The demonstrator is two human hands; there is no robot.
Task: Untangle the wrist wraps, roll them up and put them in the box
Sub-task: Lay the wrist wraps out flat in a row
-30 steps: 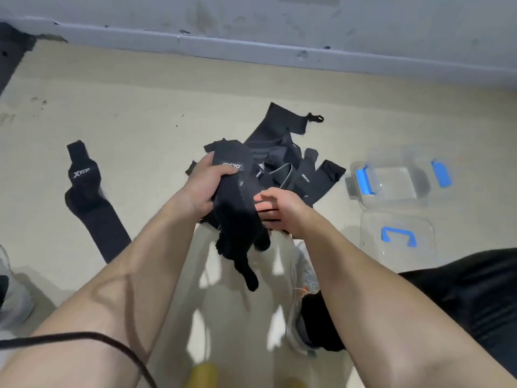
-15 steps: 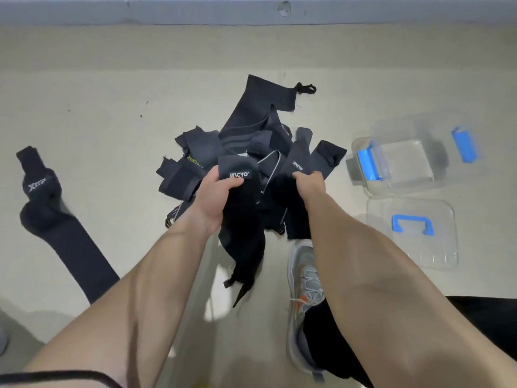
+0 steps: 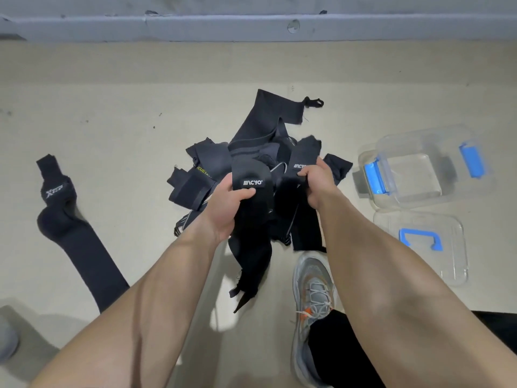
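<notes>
One black wrist wrap (image 3: 253, 219) is gripped by the left hand (image 3: 228, 204), a second wrap (image 3: 303, 163) by the right hand (image 3: 316, 186), above the tangled pile (image 3: 251, 147).

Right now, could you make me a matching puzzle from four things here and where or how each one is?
Things: 1 left hand; 2 box; 3 lid; 4 XTEP wrap.
States: A lying flat, blue handle up; B stretched out alone, far left; C gripping a dangling wrap; D open, blue latches.
Pairs: 1-C, 2-D, 3-A, 4-B.
</notes>
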